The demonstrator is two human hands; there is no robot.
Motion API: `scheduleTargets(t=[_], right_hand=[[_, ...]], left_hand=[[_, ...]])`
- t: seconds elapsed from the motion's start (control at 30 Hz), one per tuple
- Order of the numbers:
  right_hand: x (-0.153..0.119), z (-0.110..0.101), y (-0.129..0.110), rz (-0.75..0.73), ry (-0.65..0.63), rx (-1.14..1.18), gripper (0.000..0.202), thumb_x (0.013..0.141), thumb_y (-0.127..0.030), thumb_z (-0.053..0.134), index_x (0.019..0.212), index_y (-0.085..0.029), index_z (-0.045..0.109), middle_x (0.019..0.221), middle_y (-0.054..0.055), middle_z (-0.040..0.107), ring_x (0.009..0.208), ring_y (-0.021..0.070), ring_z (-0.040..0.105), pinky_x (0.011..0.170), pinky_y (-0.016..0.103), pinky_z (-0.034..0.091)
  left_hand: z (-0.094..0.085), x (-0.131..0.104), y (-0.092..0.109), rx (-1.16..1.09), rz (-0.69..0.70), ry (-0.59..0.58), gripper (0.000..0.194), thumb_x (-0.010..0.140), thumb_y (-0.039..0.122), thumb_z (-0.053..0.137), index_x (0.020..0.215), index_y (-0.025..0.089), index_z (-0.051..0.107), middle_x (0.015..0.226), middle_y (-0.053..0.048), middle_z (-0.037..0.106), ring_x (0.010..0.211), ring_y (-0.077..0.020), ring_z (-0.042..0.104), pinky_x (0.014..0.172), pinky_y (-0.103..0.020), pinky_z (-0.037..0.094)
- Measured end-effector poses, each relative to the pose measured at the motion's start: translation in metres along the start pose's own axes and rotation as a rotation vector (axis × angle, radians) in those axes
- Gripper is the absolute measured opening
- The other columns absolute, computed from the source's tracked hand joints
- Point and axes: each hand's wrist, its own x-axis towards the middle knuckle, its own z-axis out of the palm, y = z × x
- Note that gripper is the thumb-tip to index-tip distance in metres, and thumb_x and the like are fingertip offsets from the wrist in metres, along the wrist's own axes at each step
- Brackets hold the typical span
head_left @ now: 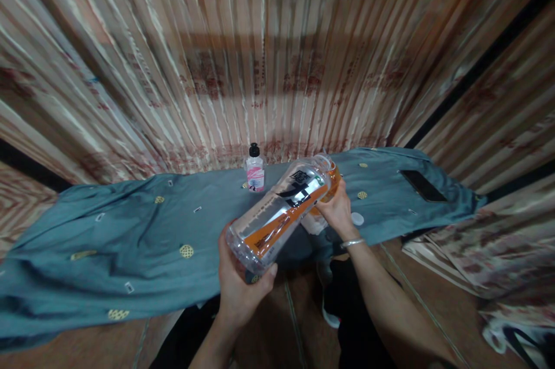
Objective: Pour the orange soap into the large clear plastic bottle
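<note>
My left hand (243, 282) grips the base of a large clear plastic bottle (281, 210) with an orange and silver label. The bottle is tilted, its neck end up and to the right. My right hand (336, 207) is closed near that neck end, around a second clear container with orange on it (315, 223), mostly hidden behind the bottle and the hand. Whether my right fingers also touch the large bottle I cannot tell. A small round white cap (357, 218) lies just right of my right hand. Liquid inside the bottle cannot be made out.
A small bottle with a pink label and black cap (255, 171) stands upright at the back of the cloth-covered bench (147, 230). A black phone (422, 185) lies at the right. Patterned curtains (260, 68) hang behind. A white bag-like thing (511, 337) is at lower right.
</note>
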Motion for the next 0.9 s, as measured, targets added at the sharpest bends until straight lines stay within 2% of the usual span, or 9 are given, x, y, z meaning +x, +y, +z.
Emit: scheduleTargets(t=[0.27, 0.67, 0.9], right_hand=[[-0.0016, -0.0027, -0.0058, 0.04, -0.018, -0.007, 0.104, 0.06, -0.051, 0.085, 0.149, -0.015, 0.044, 0.136, 0.02, 0.069, 0.123, 0.0427, 0.069, 0.106, 0.06, 0.055], [-0.0026, -0.0035, -0.0083, 0.027, -0.014, -0.001, 0.102, 0.061, -0.053, 0.083, 0.147, -0.016, 0.045, 0.134, 0.02, 0.07, 0.121, 0.0419, 0.07, 0.106, 0.06, 0.055], [-0.0021, -0.0018, -0.005, -0.008, 0.01, 0.011, 0.101, 0.061, -0.054, 0.084, 0.147, -0.016, 0.045, 0.134, 0.019, 0.071, 0.119, 0.0404, 0.071, 0.104, 0.057, 0.057]], left_hand=[[0.0019, -0.0004, -0.0004, -0.005, 0.018, 0.034, 0.088, 0.069, 0.043, 0.091, 0.144, 0.019, 0.049, 0.134, -0.017, 0.07, 0.118, -0.0308, 0.075, 0.097, -0.038, 0.062], [0.0011, 0.0008, 0.0041, 0.002, -0.003, 0.018, 0.091, 0.067, 0.039, 0.092, 0.144, 0.018, 0.048, 0.137, -0.019, 0.067, 0.121, -0.0335, 0.073, 0.098, -0.041, 0.062], [0.0011, -0.0005, 0.0044, -0.009, -0.019, -0.002, 0.091, 0.069, 0.041, 0.091, 0.145, 0.019, 0.047, 0.138, -0.017, 0.067, 0.121, -0.0325, 0.073, 0.096, -0.039, 0.063]])
